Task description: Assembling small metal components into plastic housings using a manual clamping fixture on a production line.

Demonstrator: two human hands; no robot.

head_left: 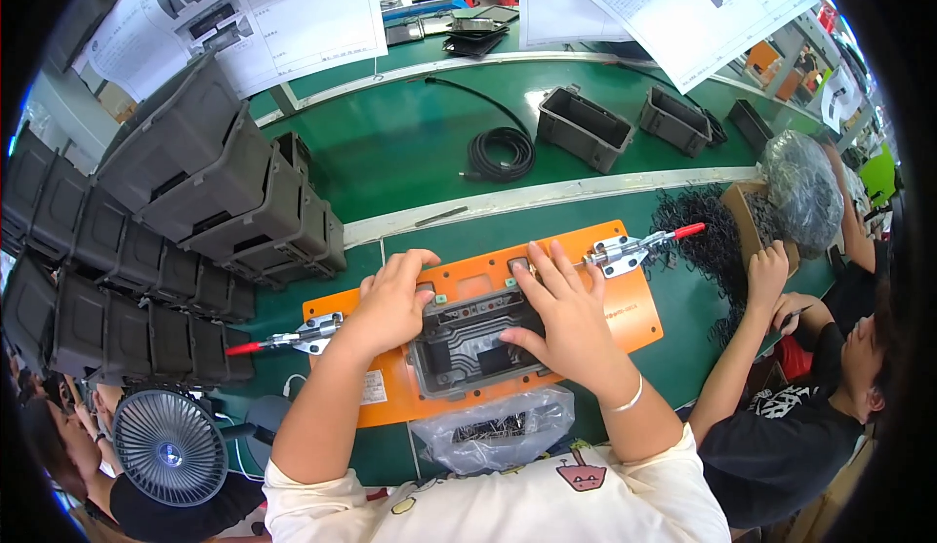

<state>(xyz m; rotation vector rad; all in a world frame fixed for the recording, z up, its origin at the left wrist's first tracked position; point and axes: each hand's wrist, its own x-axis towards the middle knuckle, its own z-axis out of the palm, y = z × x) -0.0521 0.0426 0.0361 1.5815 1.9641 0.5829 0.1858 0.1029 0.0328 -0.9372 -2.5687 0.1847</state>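
Note:
A dark grey plastic housing point(473, 348), a shallow rectangular shell with raised ribs inside, lies in an orange fixture plate point(632, 311) in front of me. My left hand point(392, 301) rests at the housing's far left corner, thumb and fingers apart. Over its far right part spreads my right hand point(561, 314), the thumb reaching across the housing and the fingers stretched past its far edge. Toggle clamps with red handles flank it: the left clamp point(303, 334) and the right clamp point(630, 250). What lies under my fingertips is partly hidden.
Stacked dark boxes point(210, 201) crowd the left. A clear bag of small parts point(498, 430) lies near my body. Black rings point(698, 255) are heaped beside a carton point(750, 231) at right, where another person's arm point(737, 348) reaches in. Behind sit a coiled cable point(502, 155) and open bins point(586, 128).

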